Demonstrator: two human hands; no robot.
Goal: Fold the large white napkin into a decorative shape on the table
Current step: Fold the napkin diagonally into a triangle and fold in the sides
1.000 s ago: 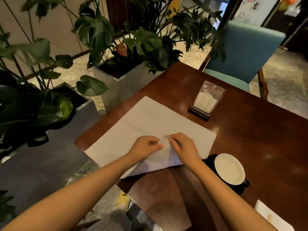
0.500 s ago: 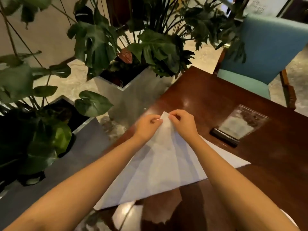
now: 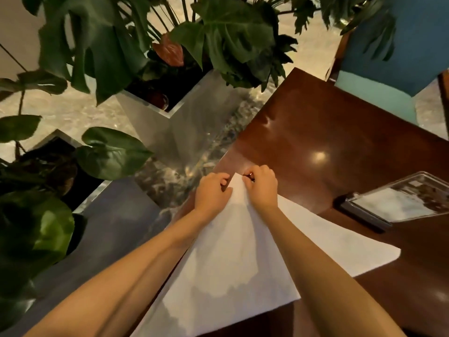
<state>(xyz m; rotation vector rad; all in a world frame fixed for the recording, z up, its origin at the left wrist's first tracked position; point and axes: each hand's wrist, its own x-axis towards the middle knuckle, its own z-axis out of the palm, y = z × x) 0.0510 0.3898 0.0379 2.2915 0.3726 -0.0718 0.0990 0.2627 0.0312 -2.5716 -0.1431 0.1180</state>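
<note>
Head view, napkin (image 3: 243, 263): we are finding it lying on the surface (image 3: 328, 142), its point near the edge.
Head view, hands: we are seeing the left hand (image 3: 212, 190) and right hand (image 3: 261, 186) pinching that point, likely to align the layers.

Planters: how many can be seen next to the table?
2. One planter stands beside the table's left edge; the second planter sits further left, nearer the camera. Leaves may hide others.

left hand (image 3: 212, 190) bare | right hand (image 3: 262, 188) bare | forearms (image 3: 150, 259) bare
</note>
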